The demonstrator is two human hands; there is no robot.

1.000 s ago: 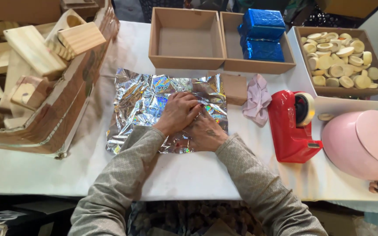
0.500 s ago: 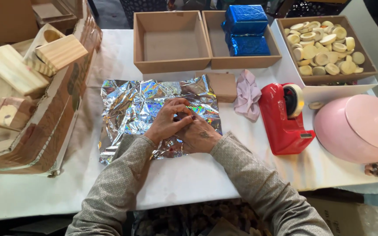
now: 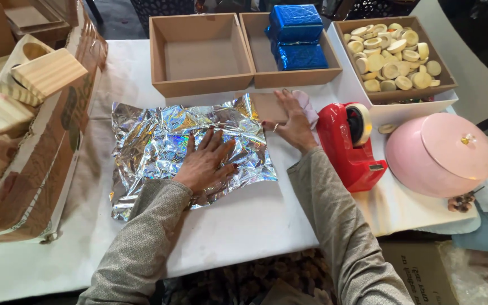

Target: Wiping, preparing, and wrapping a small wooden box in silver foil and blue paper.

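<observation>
The left hand point(image 3: 205, 162) lies flat, fingers spread, on the crinkled foil sheet point(image 3: 159, 144) while the right hand point(image 3: 293, 121) grips a small brown box point(image 3: 268, 107) on the worktop point(image 3: 244, 220).

Foil sheet point(image 3: 193, 149) – metallic, crinkled, high gloss w/ rainbow sheen. Small flat box point(image 3: 269, 107) under right hand point(image 3: 295, 124) – matt brown cardboard, smooth. Open trays point(image 3: 199, 53) same matt board. Wrapped blocks point(image 3: 297, 34) – shiny blue foil, textured. Tape dispenser point(image 3: 348, 147) – glossy red plastic. Round lidded container point(image 3: 441, 152) – pink, smooth, semi-gloss. Blocks point(image 3: 49, 70) at left – raw wood, visible grain. Table cover point(image 3: 244, 226) – white, matt.
</observation>
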